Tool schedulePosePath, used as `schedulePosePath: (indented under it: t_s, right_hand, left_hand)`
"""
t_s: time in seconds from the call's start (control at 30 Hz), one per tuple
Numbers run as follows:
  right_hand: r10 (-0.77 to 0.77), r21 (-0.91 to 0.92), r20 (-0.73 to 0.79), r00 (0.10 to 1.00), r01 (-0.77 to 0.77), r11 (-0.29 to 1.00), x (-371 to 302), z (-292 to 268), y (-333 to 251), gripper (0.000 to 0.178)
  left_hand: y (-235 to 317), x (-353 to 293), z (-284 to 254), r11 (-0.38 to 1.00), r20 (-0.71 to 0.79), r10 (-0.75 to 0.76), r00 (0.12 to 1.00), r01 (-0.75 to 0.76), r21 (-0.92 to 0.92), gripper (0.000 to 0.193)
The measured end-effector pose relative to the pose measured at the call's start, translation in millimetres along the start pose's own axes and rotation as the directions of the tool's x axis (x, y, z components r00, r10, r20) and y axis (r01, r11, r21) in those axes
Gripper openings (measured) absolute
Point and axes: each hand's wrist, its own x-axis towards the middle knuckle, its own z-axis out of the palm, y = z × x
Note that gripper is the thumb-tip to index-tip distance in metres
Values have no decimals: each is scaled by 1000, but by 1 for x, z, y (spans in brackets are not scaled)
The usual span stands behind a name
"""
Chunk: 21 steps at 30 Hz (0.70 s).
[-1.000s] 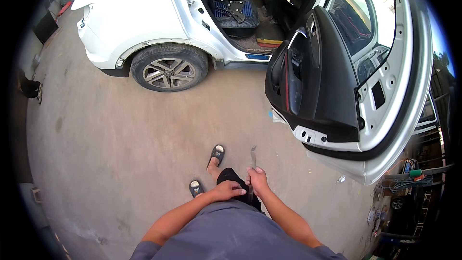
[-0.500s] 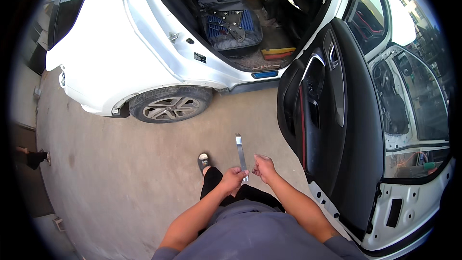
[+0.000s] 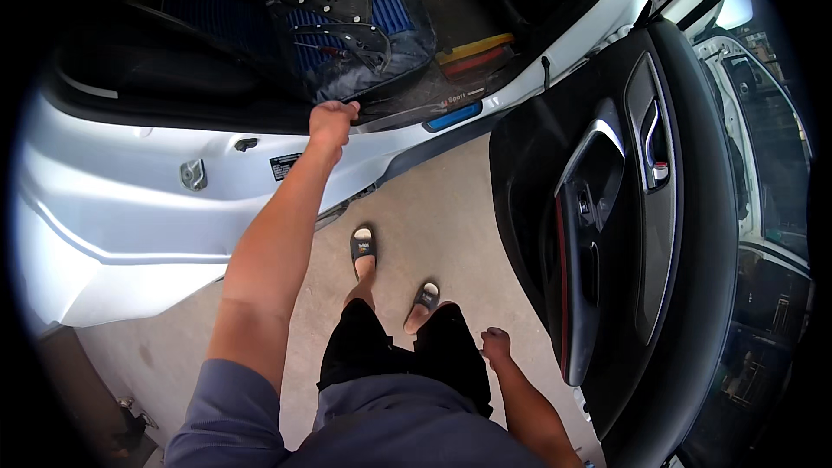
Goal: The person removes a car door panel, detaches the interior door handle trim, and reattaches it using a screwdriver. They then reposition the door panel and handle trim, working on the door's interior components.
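I find the left hand (image 3: pixel 331 128) at the near end of the door sill (image 3: pixel 407 115), seemingly braced there for balance; its fingers curl, but I cannot tell whether they grip anything. Just beyond it, the seat (image 3: pixel 392 2) carries a black panel (image 3: pixel 342 3), likely laid there for support. The left arm reaches forward, nearly straight. The right hand (image 3: pixel 496 343) hangs low, loosely curled, contents hidden; the open door (image 3: pixel 689 208) stands to its right.

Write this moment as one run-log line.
left hand: by doorway sill, grip unclear | right hand: lowered beside black shorts | car door: open
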Motion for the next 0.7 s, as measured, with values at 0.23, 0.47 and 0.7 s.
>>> schedulePosePath:
  t_s: [0.23, 0.47, 0.7]
  right_hand:
    - [-336, -256, 165, 927, 369, 893, 45, 92, -48, 30]
    - [-386, -247, 188, 903, 423, 872, 103, 128, -130, 28]
    - [-387, -393, 101, 917, 394, 831, 262, 187, -40, 31]
  left_hand:
    - [12, 102, 4, 994, -181, 1, 983, -20, -104, 16]
    - [-183, -49, 48, 944, 327, -38, 944, -73, 322, 21]
    - [-370, -174, -49, 390, 407, -324, 854, -271, 880, 19]
